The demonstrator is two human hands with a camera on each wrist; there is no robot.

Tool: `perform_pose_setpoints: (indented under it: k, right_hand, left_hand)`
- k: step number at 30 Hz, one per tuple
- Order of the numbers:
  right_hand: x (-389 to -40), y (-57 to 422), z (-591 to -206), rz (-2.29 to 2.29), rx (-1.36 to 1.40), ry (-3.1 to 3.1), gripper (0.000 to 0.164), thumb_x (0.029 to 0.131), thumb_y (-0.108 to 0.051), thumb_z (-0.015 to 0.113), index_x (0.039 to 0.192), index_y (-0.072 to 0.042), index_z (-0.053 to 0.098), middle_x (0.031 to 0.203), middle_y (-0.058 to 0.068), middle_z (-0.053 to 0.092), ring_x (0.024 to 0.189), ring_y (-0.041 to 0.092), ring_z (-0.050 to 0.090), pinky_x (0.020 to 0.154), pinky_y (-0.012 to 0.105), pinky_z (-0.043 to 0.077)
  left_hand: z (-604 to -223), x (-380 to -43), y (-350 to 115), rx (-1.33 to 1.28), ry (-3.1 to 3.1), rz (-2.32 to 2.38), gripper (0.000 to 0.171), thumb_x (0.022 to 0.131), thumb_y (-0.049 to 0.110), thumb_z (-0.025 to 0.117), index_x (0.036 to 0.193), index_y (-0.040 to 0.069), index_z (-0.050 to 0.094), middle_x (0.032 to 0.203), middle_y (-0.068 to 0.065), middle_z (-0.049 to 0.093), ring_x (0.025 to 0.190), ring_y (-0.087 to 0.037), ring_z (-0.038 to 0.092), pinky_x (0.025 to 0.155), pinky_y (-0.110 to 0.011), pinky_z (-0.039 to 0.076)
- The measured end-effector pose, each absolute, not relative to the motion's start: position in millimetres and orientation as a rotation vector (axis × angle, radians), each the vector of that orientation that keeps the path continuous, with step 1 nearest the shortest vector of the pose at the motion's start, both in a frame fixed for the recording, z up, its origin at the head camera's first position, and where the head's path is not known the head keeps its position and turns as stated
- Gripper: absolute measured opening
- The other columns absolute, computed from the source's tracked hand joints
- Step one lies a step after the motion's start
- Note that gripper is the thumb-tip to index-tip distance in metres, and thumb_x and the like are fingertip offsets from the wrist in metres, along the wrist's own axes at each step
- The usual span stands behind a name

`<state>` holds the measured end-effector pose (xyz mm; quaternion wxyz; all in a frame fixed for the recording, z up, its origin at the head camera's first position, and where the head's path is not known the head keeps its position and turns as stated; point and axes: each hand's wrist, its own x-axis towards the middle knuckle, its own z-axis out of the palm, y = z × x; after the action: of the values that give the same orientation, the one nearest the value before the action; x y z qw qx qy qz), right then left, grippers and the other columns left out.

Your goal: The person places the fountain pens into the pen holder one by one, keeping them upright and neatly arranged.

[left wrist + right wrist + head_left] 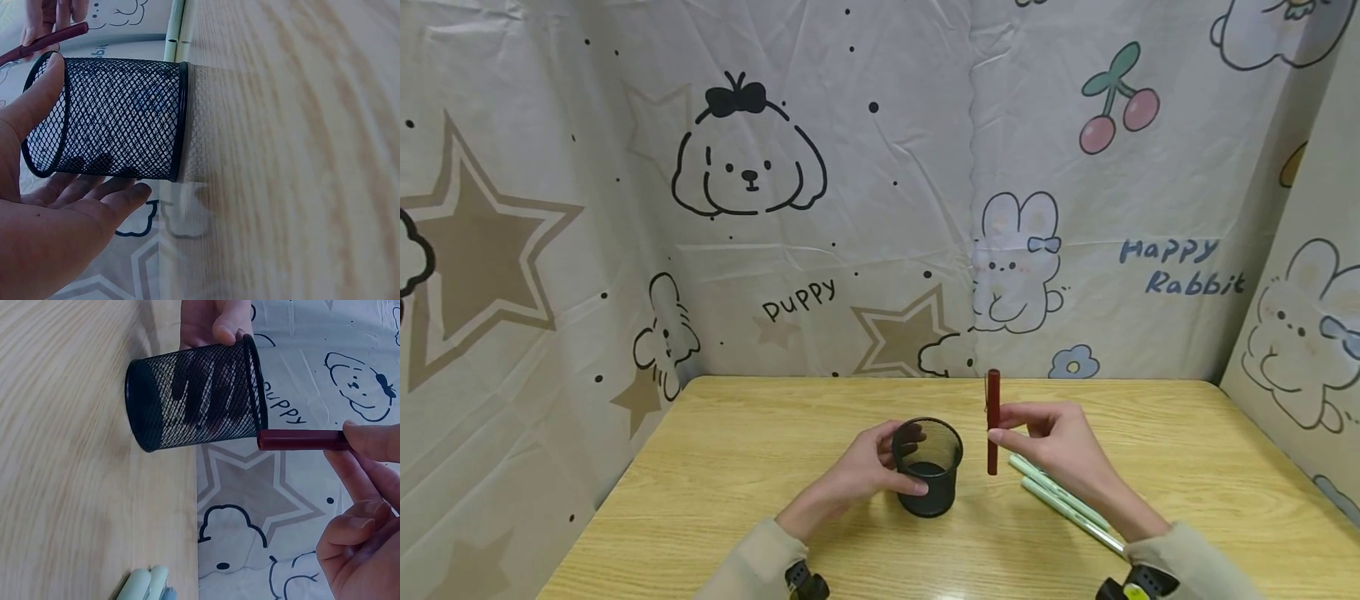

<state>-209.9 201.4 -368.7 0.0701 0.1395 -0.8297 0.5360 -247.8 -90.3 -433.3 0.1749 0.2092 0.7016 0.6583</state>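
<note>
Metal-mesh cup (931, 495), smooth red pen (993, 400), glossy wood-grain tabletop (737, 467), matt creased cloth backdrop (895, 217)

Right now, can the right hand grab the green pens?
Probably not easily: the right hand looks near the green pens, but it is already pinching the red pen.

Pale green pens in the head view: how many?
2 visible on the table: one pen beside the right hand, the other pen lower in view; more may be hidden.
</note>
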Motion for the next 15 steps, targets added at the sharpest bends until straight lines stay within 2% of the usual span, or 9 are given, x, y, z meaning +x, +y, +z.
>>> perform_pose_setpoints:
  k: [9, 15]
  right_hand:
    - [-215.5, 188.6, -359.6, 1.633, 0.447, -2.468, 0.016, 0.09, -0.021, 0.086, 0.104, -0.013, 0.084, 0.113, 0.006, 0.078, 0.055, 0.011, 0.031, 0.051, 0.028, 0.029]
    - [-221.6, 179.9, -356.0, 1.644, 0.489, -2.441, 0.016, 0.091, -0.019, 0.086, 0.104, -0.01, 0.084, 0.103, 0.007, 0.079, 0.061, 0.012, 0.038, 0.057, 0.026, 0.032]
  left_hand:
    - [-432.7, -247.8, -90.6, 0.614, 1.984, 1.862, 0.074, 0.081, -0.007, 0.087, 0.147, -0.003, 0.054, 0.148, -0.02, 0.057, 0.14, -0.041, 0.051, 0.115, -0.053, 0.041]
    - [-431.0, -247.5, -90.2, 0.613, 1.99, 1.854, 0.073, 0.082, -0.006, 0.087, 0.146, -0.004, 0.054, 0.149, -0.021, 0.056, 0.141, -0.041, 0.05, 0.116, -0.053, 0.039]
